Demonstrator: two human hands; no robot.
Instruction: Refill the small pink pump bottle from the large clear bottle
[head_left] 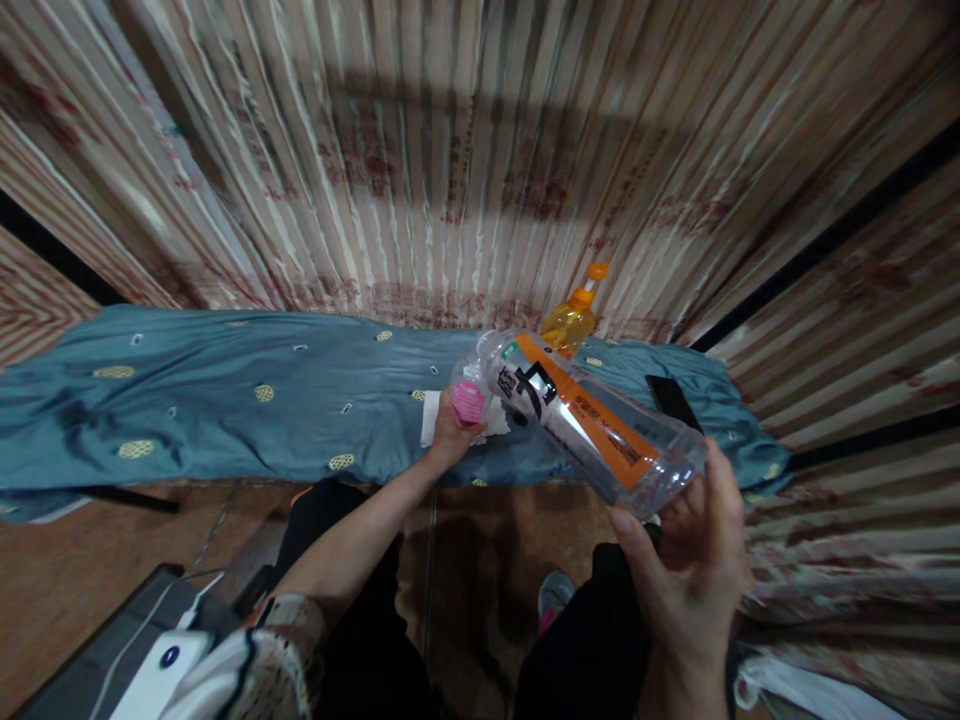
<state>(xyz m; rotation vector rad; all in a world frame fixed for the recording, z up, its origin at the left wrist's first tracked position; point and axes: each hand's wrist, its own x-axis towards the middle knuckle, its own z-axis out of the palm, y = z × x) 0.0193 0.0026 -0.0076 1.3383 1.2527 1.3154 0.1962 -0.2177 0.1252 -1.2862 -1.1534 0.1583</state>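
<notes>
Blue-green cloth [202,400] draped the tabletop; above its right half I saw a clear bottle [589,415], slanted, base nearer. Spread apart, the right hand [694,555] gripped the base, the left hand [450,435] the capped end. An amber pump bottle [568,325] stood beyond; white paper [496,422] lay below the pink cap [468,402].
</notes>
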